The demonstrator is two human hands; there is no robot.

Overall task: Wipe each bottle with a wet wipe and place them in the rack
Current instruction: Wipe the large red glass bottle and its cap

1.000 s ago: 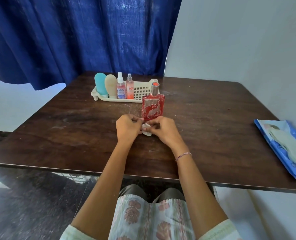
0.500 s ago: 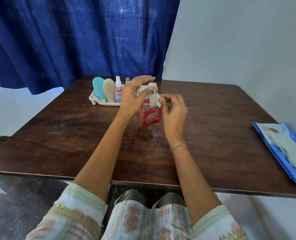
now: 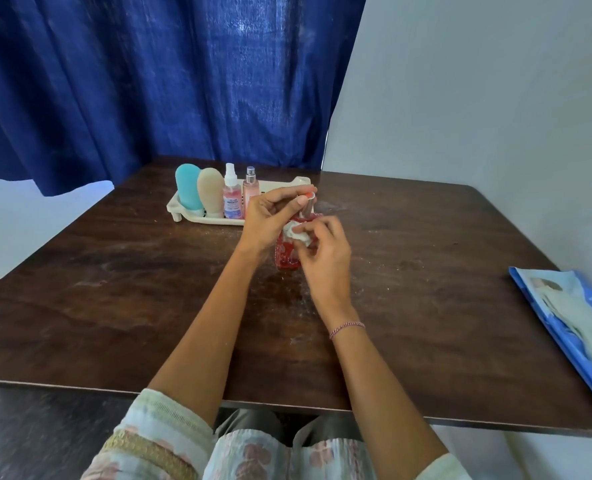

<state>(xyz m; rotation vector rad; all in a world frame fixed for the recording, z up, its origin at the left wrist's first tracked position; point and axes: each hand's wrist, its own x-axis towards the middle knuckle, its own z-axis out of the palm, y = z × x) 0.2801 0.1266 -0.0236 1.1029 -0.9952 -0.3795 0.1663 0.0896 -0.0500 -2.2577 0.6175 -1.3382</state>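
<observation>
Pinching the cap of the red bottle [image 3: 287, 259] with our left hand [image 3: 268, 218], we hold it upright on the table [image 3: 114, 289], just in front of the rack [image 3: 175, 206]. Our right hand [image 3: 327, 261] pinches a crumpled wipe [image 3: 296, 234] against the bottle's front. Four other bottles [image 3: 232, 197] stand in the rack.

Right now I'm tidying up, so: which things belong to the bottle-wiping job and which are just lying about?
Job: red bottle, wet wipe in the right hand, left hand at its cap, rack with four bottles.
Lying about: blue packet at the table's right edge, blue curtain.
</observation>
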